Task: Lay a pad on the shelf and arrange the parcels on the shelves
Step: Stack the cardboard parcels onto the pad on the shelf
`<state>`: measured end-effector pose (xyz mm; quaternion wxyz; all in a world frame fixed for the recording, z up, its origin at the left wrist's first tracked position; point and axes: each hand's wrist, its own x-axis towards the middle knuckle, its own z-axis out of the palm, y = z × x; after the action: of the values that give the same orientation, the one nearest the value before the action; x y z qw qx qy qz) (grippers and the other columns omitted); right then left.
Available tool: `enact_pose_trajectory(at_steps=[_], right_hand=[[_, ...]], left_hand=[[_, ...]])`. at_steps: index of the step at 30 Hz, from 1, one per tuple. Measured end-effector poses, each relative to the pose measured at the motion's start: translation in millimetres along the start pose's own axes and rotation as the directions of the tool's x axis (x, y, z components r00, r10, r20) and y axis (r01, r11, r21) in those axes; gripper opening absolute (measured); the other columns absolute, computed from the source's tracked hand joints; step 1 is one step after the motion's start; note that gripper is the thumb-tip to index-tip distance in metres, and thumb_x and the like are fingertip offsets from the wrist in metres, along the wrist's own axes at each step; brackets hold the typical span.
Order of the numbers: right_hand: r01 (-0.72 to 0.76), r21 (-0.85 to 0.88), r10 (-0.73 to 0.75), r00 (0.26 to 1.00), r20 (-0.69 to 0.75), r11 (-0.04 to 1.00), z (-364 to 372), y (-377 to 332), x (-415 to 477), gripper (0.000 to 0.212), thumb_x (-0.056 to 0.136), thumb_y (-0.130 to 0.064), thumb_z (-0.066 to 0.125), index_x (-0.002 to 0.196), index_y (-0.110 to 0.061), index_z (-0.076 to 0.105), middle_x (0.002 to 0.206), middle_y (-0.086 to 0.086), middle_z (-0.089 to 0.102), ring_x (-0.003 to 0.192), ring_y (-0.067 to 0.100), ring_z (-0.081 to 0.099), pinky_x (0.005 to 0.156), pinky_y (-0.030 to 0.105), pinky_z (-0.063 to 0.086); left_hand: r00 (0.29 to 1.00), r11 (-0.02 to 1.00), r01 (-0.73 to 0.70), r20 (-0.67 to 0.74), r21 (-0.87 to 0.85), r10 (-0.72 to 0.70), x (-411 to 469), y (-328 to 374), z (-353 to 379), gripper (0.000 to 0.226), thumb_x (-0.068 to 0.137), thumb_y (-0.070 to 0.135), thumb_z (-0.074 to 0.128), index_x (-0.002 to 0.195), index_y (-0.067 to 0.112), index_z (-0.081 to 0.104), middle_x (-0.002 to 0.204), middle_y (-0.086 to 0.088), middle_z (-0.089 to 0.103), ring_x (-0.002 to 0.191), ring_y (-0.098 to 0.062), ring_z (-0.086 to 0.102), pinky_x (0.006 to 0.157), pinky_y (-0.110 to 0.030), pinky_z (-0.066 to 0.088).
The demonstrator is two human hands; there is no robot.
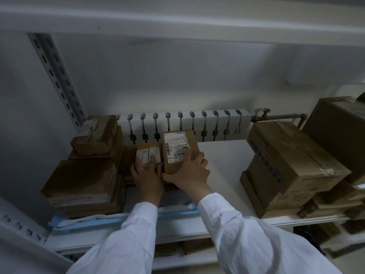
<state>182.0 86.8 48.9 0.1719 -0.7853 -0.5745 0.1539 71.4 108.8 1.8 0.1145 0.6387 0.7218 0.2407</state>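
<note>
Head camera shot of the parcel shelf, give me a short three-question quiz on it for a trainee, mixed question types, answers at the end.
1. True or false: the right hand grips the tall parcel with the barcode label.
2. The left hand rests on: A) the large box at right, B) the small labelled parcel, C) the radiator.
3. Fill in: the blue ___ lies under the parcel stack at the shelf's left front.

Key: 1 true; 2 B; 3 pad.
</note>
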Motion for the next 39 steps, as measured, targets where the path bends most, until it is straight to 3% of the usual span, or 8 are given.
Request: enact_pose_trajectory(at_steps=[9,13,16,19,22,28,35,39], right_hand=[[-0.003,-0.046,0.007,0.996,0.084,0.999,5,1,2,0.120,0.061,-0.079,0.059,0.147,-0.024,-0.005,0.152,0.021,-0.002,0.137,0.042,0.014,0.108,0.050,0.026],[0.032,-0.096,-0.020,0.993,0.117,0.995,8,5,0,0.114,0.071,-0.066,0.064,0.147,-0.025,-0.010,0.152,0.023,-0.012,0.138,0.043,0.013,0.109,0.048,0.028],[0.050,-0.128,-0.036,0.993,0.112,0.990,9,7,0,0.104,0.078,-0.053,0.066,0.147,-0.025,-0.007,0.153,0.024,-0.010,0.137,0.042,0.017,0.107,0.046,0.031],[0.060,-0.145,-0.040,0.990,0.137,0.988,7,9,0,0.100,0.082,-0.045,0.066,0.148,-0.026,-0.006,0.153,0.025,-0.007,0.137,0.042,0.021,0.107,0.045,0.033],[0.076,-0.148,-0.051,0.984,0.169,0.986,3,12,-1,0.100,0.081,-0.043,0.068,0.148,-0.026,-0.005,0.153,0.024,-0.006,0.137,0.042,0.022,0.106,0.045,0.033],[0.144,-0.149,-0.127,0.985,0.121,0.978,-3,18,-6,0.106,0.079,-0.040,0.070,0.148,-0.026,-0.009,0.157,0.011,-0.013,0.144,0.039,-0.003,0.115,0.048,0.011],[0.190,-0.123,-0.181,0.980,0.081,0.974,3,22,-13,0.097,0.084,-0.036,0.063,0.149,-0.026,-0.009,0.158,0.006,-0.012,0.144,0.032,-0.010,0.115,0.044,-0.005],[0.220,-0.088,-0.219,0.976,0.015,0.972,-9,16,-15,0.089,0.087,-0.034,0.059,0.149,-0.030,-0.005,0.158,0.003,-0.010,0.145,0.030,-0.010,0.114,0.042,-0.008]], left_hand=[[1.000,0.999,-0.004,0.025,0.046,0.003,0,-11,-3,0.043,0.099,0.041,0.029,0.140,0.036,0.037,0.157,-0.007,0.011,0.138,-0.035,0.010,0.113,-0.047,0.013],[1.000,0.999,-0.028,0.001,-0.016,0.028,2,-12,-7,0.042,0.100,0.034,0.029,0.140,0.029,0.041,0.157,-0.008,0.016,0.139,-0.034,0.012,0.115,-0.044,0.013],[0.990,0.981,-0.129,0.076,0.146,0.119,5,-11,-7,0.045,0.101,0.037,0.024,0.144,0.031,0.032,0.158,-0.002,0.014,0.144,-0.030,0.005,0.118,-0.047,0.003],[0.984,0.986,-0.110,0.153,0.126,0.090,4,-7,-7,0.050,0.098,0.050,0.019,0.146,0.039,0.021,0.159,0.002,0.007,0.146,-0.026,-0.004,0.113,-0.052,-0.011],[0.983,0.984,-0.101,0.169,0.146,0.075,2,-5,-10,0.052,0.095,0.056,0.021,0.145,0.039,0.024,0.159,0.002,0.009,0.146,-0.026,-0.004,0.110,-0.054,-0.016],[0.971,0.973,-0.175,0.190,0.149,0.146,-3,3,-14,0.047,0.097,0.052,0.020,0.144,0.048,0.016,0.160,-0.001,0.000,0.145,-0.031,-0.013,0.108,-0.055,-0.018],[0.953,0.980,-0.137,0.289,0.144,0.091,-6,6,-15,0.048,0.096,0.055,0.013,0.144,0.049,0.009,0.159,-0.004,-0.007,0.143,-0.033,-0.020,0.107,-0.056,-0.020],[0.972,0.992,-0.121,0.209,0.036,0.111,-6,16,-22,0.049,0.098,0.050,0.018,0.146,0.042,0.017,0.160,-0.004,0.000,0.145,-0.031,-0.012,0.111,-0.052,-0.015]])
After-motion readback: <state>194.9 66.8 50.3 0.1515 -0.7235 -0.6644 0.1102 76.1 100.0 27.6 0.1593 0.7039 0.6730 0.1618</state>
